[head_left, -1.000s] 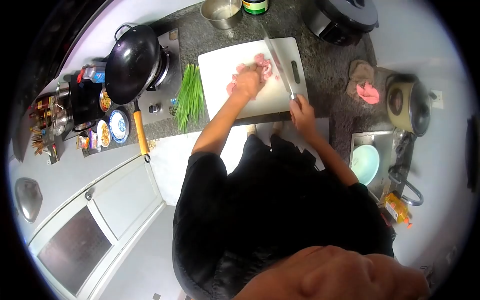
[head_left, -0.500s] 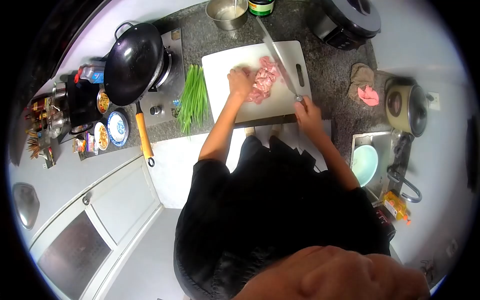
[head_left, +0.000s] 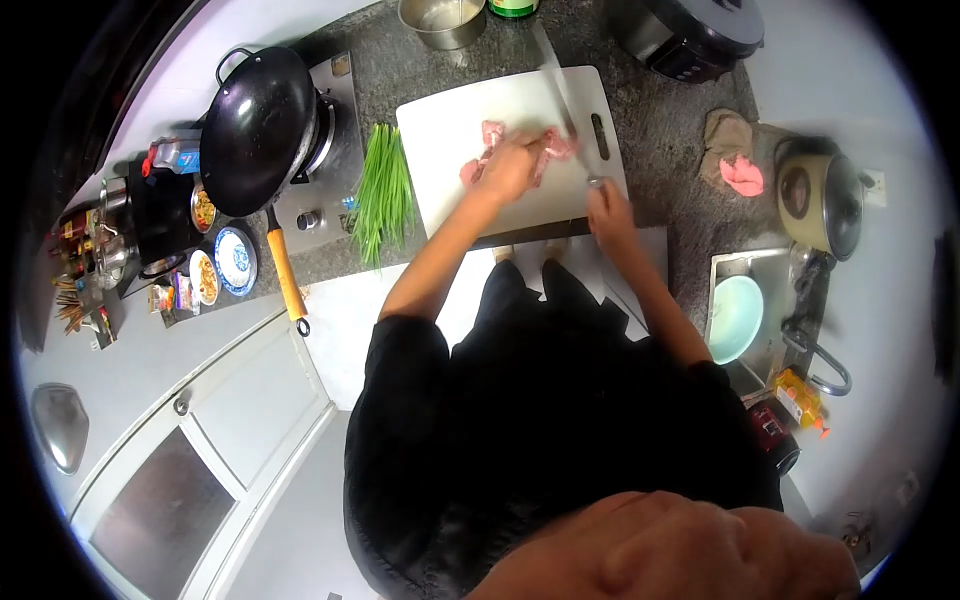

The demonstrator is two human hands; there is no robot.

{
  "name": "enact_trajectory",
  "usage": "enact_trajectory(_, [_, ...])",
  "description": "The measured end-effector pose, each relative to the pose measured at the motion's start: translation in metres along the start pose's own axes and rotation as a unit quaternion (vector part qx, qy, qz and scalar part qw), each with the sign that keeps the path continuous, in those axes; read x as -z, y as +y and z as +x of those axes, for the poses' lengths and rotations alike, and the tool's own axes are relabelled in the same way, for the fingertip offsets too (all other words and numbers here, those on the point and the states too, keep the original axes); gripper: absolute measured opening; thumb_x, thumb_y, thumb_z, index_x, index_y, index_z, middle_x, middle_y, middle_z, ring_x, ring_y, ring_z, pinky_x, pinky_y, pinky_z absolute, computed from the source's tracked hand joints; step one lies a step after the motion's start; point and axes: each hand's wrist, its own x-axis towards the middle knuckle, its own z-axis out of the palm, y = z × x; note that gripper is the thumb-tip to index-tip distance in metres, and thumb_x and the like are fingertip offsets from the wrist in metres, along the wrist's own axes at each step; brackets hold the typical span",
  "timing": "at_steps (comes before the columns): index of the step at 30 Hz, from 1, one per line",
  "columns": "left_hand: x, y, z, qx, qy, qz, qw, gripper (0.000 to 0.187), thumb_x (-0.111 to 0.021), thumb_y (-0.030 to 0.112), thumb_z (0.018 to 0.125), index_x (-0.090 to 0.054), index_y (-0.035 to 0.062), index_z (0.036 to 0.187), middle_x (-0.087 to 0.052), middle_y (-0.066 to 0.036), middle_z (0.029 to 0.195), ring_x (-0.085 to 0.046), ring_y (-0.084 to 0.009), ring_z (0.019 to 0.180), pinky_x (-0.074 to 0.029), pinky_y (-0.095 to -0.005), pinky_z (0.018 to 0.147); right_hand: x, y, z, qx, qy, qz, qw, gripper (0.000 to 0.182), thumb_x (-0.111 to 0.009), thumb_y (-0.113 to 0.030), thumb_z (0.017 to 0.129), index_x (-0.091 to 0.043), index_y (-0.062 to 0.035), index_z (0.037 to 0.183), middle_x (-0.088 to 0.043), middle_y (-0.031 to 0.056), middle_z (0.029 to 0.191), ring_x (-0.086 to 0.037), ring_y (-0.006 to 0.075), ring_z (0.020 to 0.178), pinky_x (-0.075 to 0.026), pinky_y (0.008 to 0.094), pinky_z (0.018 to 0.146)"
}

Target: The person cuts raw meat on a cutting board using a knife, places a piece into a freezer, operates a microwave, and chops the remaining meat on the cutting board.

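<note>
My right hand (head_left: 609, 212) is closed round the handle of a long knife (head_left: 560, 95), whose blade points up and away over the right part of a white cutting board (head_left: 450, 120). On the board lie pieces of raw pink meat (head_left: 493, 132). My left hand (head_left: 514, 168) rests over the middle of the meat, just left of the blade. Its fingers are blurred and partly hidden, and some meat shows on both sides of it.
Green stalks (head_left: 382, 195) lie left of the board. Farther left, a black wok (head_left: 257, 130) sits on the stove. A metal bowl (head_left: 445, 22) and a rice cooker (head_left: 690, 35) stand behind. At right are a cloth (head_left: 727, 140), a pot (head_left: 820, 205) and a basin (head_left: 736, 320) in the sink.
My left hand has moved right, from the meat's left edge onto its middle. The knife still lies in my right hand, its blade a little more upright. The whole view has shifted slightly.
</note>
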Motion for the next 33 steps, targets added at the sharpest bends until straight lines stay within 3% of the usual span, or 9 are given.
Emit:
enact_trajectory(4, [-0.005,0.007,-0.024,-0.01,0.128,0.056,0.99,0.035,-0.062,0.001,0.077,-0.067,0.0031,0.111,-0.064,-0.015,0.11,-0.058,-0.0349,0.103,-0.046,-0.0418,0.091,-0.003,0.002,0.004,-0.069,-0.033,-0.086,0.993,0.027,-0.055,-0.025,0.097,-0.051,-0.0015,0.084,-0.051,0.0047,0.062,-0.047,0.0113,0.055,-0.041,0.0303,0.053])
enact_trajectory(7, [-0.007,0.01,-0.036,0.04,0.178,0.109,0.977,0.031,-0.071,0.006,0.073,-0.069,0.0026,0.103,-0.062,-0.013,0.106,-0.057,-0.0326,0.102,-0.047,-0.0407,0.086,-0.003,-0.031,-0.016,-0.053,-0.036,-0.042,0.997,0.029,-0.054,-0.026,0.097,-0.051,-0.0004,0.085,-0.052,0.007,0.064,-0.047,0.0125,0.057,-0.042,0.0308,0.055])
enact_trajectory(10, [-0.01,0.016,-0.05,0.091,0.136,0.134,0.977,0.023,-0.071,0.007,0.073,-0.068,0.0039,0.095,-0.06,-0.012,0.099,-0.055,-0.0312,0.099,-0.046,-0.0409,0.084,-0.01,0.011,-0.006,-0.027,-0.021,-0.086,0.996,0.029,-0.055,-0.026,0.097,-0.05,0.0007,0.086,-0.051,0.0091,0.065,-0.047,0.0145,0.06,-0.042,0.0318,0.058])
enact_trajectory(14, [-0.019,0.014,-0.064,0.07,0.154,0.105,0.98,0.014,-0.07,0.006,0.076,-0.065,0.0051,0.088,-0.058,-0.011,0.093,-0.055,-0.032,0.091,-0.044,-0.0421,0.081,-0.011,0.0,-0.009,-0.052,-0.037,-0.125,0.99,0.029,-0.055,-0.026,0.096,-0.05,0.0017,0.086,-0.052,0.0114,0.067,-0.047,0.017,0.061,-0.043,0.0339,0.061])
enact_trajectory(17, [-0.02,0.015,-0.066,0.065,0.161,0.088,0.981,0.013,-0.07,0.007,0.077,-0.065,0.0048,0.089,-0.058,-0.012,0.095,-0.055,-0.0323,0.091,-0.045,-0.042,0.082,-0.016,-0.012,-0.019,-0.009,-0.035,-0.056,0.998,0.029,-0.056,-0.025,0.095,-0.052,0.002,0.087,-0.052,0.0135,0.068,-0.048,0.0185,0.061,-0.043,0.0355,0.061])
enact_trajectory(20, [-0.018,0.018,-0.067,0.06,0.168,0.1,0.979,0.013,-0.07,0.006,0.078,-0.066,0.0047,0.091,-0.059,-0.012,0.097,-0.055,-0.0327,0.092,-0.045,-0.0418,0.082,-0.021,0.001,-0.013,-0.006,-0.017,-0.132,0.991,0.028,-0.055,-0.025,0.095,-0.053,0.0018,0.088,-0.052,0.0148,0.069,-0.048,0.0192,0.061,-0.043,0.0363,0.062])
enact_trajectory(25, [-0.011,0.02,-0.073,0.052,0.15,0.058,0.986,0.019,-0.064,0.001,0.079,-0.067,0.0039,0.097,-0.061,-0.013,0.106,-0.055,-0.0336,0.098,-0.046,-0.0417,0.086,-0.02,-0.029,-0.03,0.011,-0.019,-0.097,0.995,0.031,-0.056,-0.028,0.095,-0.053,0.0021,0.088,-0.056,0.0196,0.071,-0.053,0.0288,0.062,-0.044,0.0386,0.063])
enact_trajectory(30, [0.008,0.032,-0.097,0.045,0.189,0.023,0.981,0.021,-0.062,-0.001,0.079,-0.067,0.0044,0.098,-0.06,-0.014,0.108,-0.055,-0.0351,0.104,-0.046,-0.0408,0.09,-0.013,0.021,-0.011,0.001,-0.009,-0.156,0.988,0.032,-0.057,-0.029,0.095,-0.054,0.0028,0.09,-0.058,0.0208,0.073,-0.055,0.0315,0.063,-0.044,0.0397,0.063])
enact_trajectory(33, [0.012,0.018,-0.132,0.14,0.153,0.021,0.978,0.029,-0.061,-0.003,0.078,-0.066,0.0062,0.105,-0.061,-0.015,0.111,-0.055,-0.0354,0.106,-0.045,-0.0412,0.094,-0.015,-0.011,-0.031,0.005,-0.011,-0.125,0.992,0.033,-0.057,-0.029,0.095,-0.055,0.003,0.09,-0.058,0.0206,0.073,-0.056,0.0309,0.064,-0.044,0.0399,0.063])
